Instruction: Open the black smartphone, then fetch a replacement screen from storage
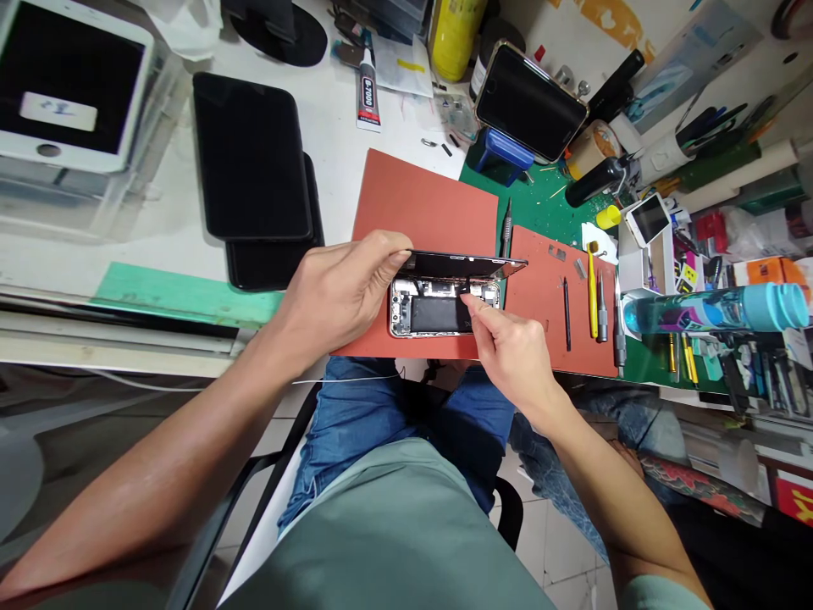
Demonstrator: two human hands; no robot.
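Head cam: L grip (346, 288) pinches screen (463, 266), R grip (517, 349), curled, touches phone (437, 314).

light: bright, whitish | shade: dimmer below white tabletop (336, 182) | centre: fairly sharp | edges: wide-angle stretch, left side soft

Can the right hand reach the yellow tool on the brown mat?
Probably yes: the thin black tool between the right hand and the yellow tool lies flat, but the hand must first leave the open phone.

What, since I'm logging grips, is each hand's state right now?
Left hand: closed, holding the raised screen near one end.
Right hand: at the opened phone body; whether it grips anything cannot be told.
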